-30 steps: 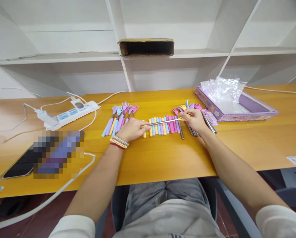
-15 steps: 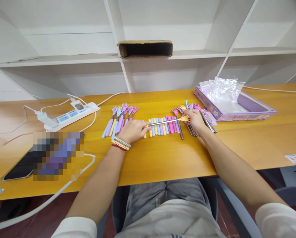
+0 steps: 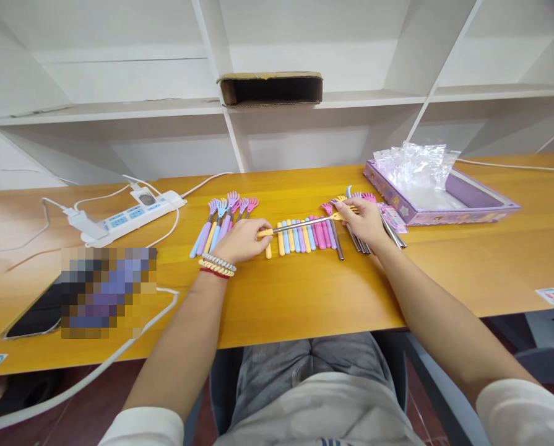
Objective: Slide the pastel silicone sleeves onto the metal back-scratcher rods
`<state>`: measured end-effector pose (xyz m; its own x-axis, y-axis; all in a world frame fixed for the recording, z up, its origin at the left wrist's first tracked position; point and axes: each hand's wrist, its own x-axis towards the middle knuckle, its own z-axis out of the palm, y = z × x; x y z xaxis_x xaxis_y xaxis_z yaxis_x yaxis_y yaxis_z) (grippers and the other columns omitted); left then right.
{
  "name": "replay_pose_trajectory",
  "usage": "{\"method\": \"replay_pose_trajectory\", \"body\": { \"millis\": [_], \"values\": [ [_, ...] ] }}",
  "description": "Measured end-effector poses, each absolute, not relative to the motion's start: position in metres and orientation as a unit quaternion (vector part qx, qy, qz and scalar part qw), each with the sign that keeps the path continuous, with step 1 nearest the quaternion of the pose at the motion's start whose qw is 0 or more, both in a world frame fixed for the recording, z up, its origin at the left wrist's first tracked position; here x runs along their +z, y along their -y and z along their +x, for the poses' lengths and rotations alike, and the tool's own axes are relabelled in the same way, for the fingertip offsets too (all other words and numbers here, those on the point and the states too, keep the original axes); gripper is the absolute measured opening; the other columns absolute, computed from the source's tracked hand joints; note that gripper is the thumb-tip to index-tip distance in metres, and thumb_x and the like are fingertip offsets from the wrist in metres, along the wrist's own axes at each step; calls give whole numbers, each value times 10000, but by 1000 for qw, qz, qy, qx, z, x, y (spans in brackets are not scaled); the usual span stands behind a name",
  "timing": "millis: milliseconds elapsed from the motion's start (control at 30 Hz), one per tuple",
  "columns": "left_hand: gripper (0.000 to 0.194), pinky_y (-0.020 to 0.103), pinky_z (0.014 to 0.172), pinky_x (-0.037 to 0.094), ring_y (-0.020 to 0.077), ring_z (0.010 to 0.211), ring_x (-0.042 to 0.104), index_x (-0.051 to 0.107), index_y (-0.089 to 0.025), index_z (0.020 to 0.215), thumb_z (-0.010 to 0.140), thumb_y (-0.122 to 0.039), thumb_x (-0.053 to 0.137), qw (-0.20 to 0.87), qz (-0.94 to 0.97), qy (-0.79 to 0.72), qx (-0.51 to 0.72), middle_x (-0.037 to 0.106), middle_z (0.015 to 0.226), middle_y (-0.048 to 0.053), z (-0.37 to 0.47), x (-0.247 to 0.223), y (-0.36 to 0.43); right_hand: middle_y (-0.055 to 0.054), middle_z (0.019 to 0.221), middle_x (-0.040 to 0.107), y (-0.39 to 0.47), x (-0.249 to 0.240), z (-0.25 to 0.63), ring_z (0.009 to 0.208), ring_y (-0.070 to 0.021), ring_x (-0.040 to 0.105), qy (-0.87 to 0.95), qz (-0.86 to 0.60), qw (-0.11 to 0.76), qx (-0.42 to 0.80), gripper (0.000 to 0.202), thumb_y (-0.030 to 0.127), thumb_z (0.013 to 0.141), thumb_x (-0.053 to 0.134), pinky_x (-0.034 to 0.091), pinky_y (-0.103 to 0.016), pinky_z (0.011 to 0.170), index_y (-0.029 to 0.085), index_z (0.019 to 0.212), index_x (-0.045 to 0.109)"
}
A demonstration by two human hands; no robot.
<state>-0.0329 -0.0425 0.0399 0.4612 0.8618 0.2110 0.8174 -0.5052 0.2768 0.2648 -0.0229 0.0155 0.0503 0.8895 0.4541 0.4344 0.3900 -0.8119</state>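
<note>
A back scratcher (image 3: 301,225) with a metal rod, a yellow handle and a yellow claw head is stretched between both hands. My left hand (image 3: 245,240) is closed on its yellow handle end. At the other end, my right hand (image 3: 364,220) pinches the yellow claw head. Beneath the rod lies a row of loose coloured handles (image 3: 320,235) in yellow, blue, purple and pink. Beside my left hand is a group of back scratchers with handles (image 3: 205,238). Under and around my right hand are claw heads on bare metal rods (image 3: 337,241), partly hidden by it.
A purple box tray (image 3: 471,217) holding clear plastic bags (image 3: 413,166) stands at the right. On the left are a white power strip (image 3: 132,217), cables and a black phone (image 3: 35,313). A cardboard box (image 3: 271,93) sits on the white shelf behind.
My left hand has moved left and slightly up, and the yellow handle now shows at the rod's end. My right hand has shifted a little left, now covering more of the claw head.
</note>
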Motion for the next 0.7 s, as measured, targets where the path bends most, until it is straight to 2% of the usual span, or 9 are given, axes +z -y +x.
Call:
{"method": "replay_pose_trajectory", "body": {
  "millis": [167, 333, 533, 700],
  "values": [
    [318, 312, 796, 434, 207, 876, 606, 696, -168, 921, 874, -377, 461, 49, 867, -473, 148, 685, 909, 70, -41, 38, 36, -15, 615, 599, 21, 13, 269, 549, -121, 509, 688, -485, 477, 252, 380, 525, 779, 609, 379, -258, 535, 152, 740, 669],
    [378, 303, 772, 418, 198, 880, 605, 709, -227, 994, 896, -456, 424, 39, 872, -472, 124, 683, 936, 50, -51, 37, 33, 20, 543, 530, 23, 16, 273, 431, -85, 418, 683, -462, 416, 383, 383, 531, 751, 639, 316, -236, 424, 153, 802, 669],
    [384, 274, 703, 404, 181, 817, 610, 727, -256, 1012, 888, -485, 445, 26, 870, -470, 149, 696, 864, 42, -57, 39, 33, -29, 627, 625, 27, 21, 277, 434, -90, 450, 640, -373, 386, 550, 458, 557, 735, 611, 264, -224, 378, 146, 924, 682],
    [349, 275, 724, 444, 191, 845, 639, 735, -248, 1026, 841, -472, 542, 62, 852, -483, 193, 732, 957, 40, -55, 37, 35, -19, 564, 616, 25, 21, 275, 399, -74, 416, 608, -418, 402, 542, 391, 519, 726, 665, 275, -219, 371, 146, 843, 686]
  ]
}}
